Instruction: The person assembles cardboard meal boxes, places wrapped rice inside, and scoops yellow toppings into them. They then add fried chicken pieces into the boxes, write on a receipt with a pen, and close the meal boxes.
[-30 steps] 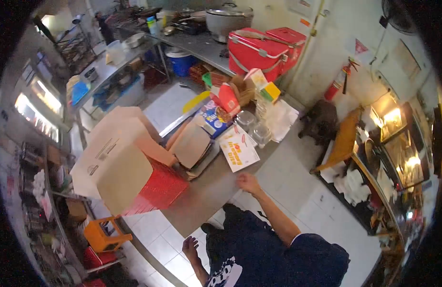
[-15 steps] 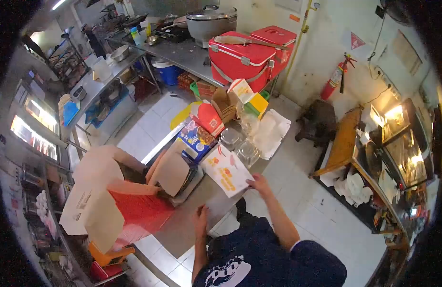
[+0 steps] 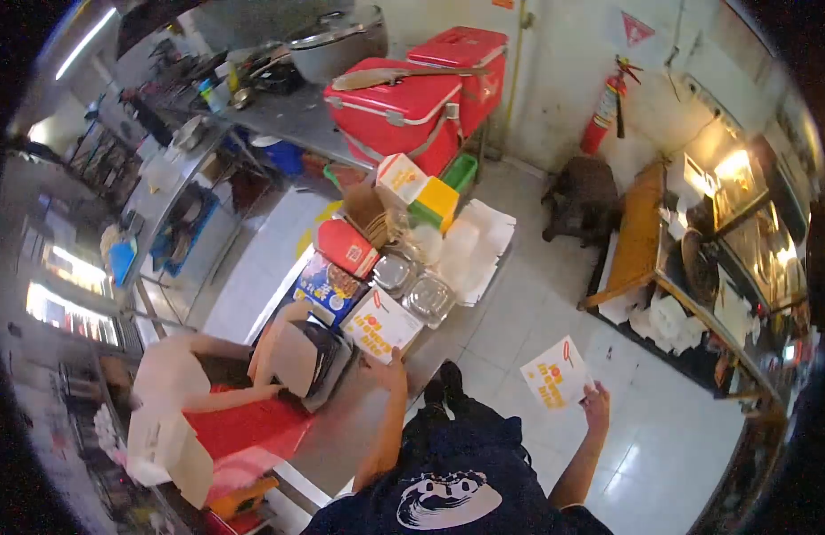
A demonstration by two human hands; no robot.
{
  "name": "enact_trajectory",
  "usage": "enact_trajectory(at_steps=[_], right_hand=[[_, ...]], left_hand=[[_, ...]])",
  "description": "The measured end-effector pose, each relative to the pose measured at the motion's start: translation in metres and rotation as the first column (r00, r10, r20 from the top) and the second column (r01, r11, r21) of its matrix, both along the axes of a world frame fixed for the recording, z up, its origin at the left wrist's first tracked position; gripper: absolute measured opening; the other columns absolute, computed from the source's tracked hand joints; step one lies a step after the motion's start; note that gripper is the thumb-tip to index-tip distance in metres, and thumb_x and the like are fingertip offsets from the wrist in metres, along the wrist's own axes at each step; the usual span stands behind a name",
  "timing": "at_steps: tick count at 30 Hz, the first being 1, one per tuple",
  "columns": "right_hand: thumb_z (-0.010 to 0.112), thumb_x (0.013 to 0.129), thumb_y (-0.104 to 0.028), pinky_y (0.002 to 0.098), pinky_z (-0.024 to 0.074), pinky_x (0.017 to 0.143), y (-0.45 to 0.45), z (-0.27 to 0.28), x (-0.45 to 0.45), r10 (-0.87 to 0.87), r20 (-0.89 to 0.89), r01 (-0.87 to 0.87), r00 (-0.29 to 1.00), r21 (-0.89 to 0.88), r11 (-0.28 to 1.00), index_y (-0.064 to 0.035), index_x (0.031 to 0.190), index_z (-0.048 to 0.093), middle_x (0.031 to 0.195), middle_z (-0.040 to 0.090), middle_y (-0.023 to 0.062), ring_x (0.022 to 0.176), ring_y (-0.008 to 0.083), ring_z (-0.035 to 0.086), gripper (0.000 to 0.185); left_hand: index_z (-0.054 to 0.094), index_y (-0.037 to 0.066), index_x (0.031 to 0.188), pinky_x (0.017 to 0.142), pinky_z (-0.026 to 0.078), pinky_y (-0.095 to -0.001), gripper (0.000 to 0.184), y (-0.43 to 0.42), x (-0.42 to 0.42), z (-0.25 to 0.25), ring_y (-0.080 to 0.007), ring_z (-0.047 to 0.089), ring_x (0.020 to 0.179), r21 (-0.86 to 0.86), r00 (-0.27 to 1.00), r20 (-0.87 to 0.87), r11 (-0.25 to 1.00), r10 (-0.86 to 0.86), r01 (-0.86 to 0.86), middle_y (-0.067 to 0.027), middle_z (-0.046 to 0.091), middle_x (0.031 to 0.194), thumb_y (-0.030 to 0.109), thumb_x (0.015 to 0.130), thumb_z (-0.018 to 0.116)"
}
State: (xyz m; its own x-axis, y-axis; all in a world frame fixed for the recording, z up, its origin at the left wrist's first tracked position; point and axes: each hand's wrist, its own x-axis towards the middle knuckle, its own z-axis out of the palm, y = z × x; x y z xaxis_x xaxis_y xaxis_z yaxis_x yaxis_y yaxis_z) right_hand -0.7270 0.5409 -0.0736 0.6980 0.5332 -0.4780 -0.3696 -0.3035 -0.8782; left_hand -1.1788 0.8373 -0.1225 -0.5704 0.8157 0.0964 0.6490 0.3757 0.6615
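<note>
My right hand (image 3: 596,403) grips the lower right edge of a white card sheet (image 3: 555,373) with yellow lettering and a small red mark, held out over the floor to the right of the table. A matching printed sheet (image 3: 383,323) lies on the metal table. At its near edge is my left hand (image 3: 387,367), its fingers apart and seeming to touch the edge. Whether more sheets lie beneath is hidden. Beyond it are clear plastic containers (image 3: 429,299) and a blue printed box (image 3: 328,287).
To the left stands a large open carton (image 3: 167,401) with red material inside. Behind are a red box (image 3: 346,248), a yellow and white box (image 3: 430,201) and white flattened cartons (image 3: 478,250). Red insulated bags (image 3: 399,107) sit on the back counter. A lit warming cabinet (image 3: 738,201) is at right.
My right hand has moved right, away from the table, with a printed sheet in it. My left hand has come forward to the sheet on the table. The view has shifted.
</note>
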Motion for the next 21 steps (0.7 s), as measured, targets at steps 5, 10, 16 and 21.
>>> enact_trajectory(at_steps=[5, 10, 16, 21], right_hand=[[0.064, 0.095, -0.015, 0.0322, 0.0548, 0.072, -0.152, -0.068, -0.079, -0.236, -0.305, 0.239, 0.923, -0.030, 0.971, 0.0034, 0.128, 0.050, 0.110, 0.065, 0.0100, 0.088, 0.0197, 0.065, 0.040], [0.058, 0.097, -0.013, 0.0275, 0.0565, 0.069, -0.188, -0.046, -0.087, -0.430, -0.298, 0.493, 0.852, 0.181, 0.851, 0.0028, 0.126, 0.051, 0.112, 0.065, 0.0099, 0.086, 0.0178, 0.066, 0.033], [0.065, 0.086, -0.004, 0.0356, 0.0585, 0.078, -0.231, -0.112, 0.015, -0.253, -0.139, 0.288, 0.957, 0.403, 0.869, -0.0001, 0.108, 0.062, 0.102, 0.070, 0.0107, 0.088, 0.0247, 0.069, 0.022], [0.073, 0.073, 0.000, 0.0340, 0.0531, 0.085, -0.228, -0.056, 0.110, -0.283, -0.308, 0.366, 0.908, 0.261, 0.893, -0.0007, 0.101, 0.068, 0.103, 0.069, 0.0063, 0.096, 0.0188, 0.065, 0.029]], left_hand=[[0.048, -0.005, 0.126, 0.091, 0.046, -0.0438, 0.058, 0.004, 0.001, 0.008, -0.0336, 0.057, 0.103, 0.285, 0.884, 0.468, 0.946, 0.003, -0.154, -0.0221, 0.059, 0.110, 0.030, 0.087, 0.074], [0.048, -0.004, 0.122, 0.092, 0.046, -0.0404, 0.041, -0.016, -0.007, 0.064, -0.0268, 0.056, 0.101, 0.356, 0.743, 0.644, 0.931, -0.184, -0.078, -0.0169, 0.057, 0.117, 0.017, 0.093, 0.066], [0.049, 0.003, 0.113, 0.088, 0.045, -0.0334, 0.028, -0.057, 0.131, 0.187, -0.0191, 0.050, 0.101, 0.275, 0.281, 0.878, 0.890, -0.387, 0.365, -0.0102, 0.056, 0.108, -0.002, 0.087, 0.060], [0.048, 0.004, 0.107, 0.087, 0.045, -0.0324, 0.025, -0.116, 0.345, 0.128, -0.0179, 0.050, 0.099, 0.235, 0.072, 0.855, 0.509, -0.513, 0.828, -0.0085, 0.054, 0.103, -0.003, 0.086, 0.059]])
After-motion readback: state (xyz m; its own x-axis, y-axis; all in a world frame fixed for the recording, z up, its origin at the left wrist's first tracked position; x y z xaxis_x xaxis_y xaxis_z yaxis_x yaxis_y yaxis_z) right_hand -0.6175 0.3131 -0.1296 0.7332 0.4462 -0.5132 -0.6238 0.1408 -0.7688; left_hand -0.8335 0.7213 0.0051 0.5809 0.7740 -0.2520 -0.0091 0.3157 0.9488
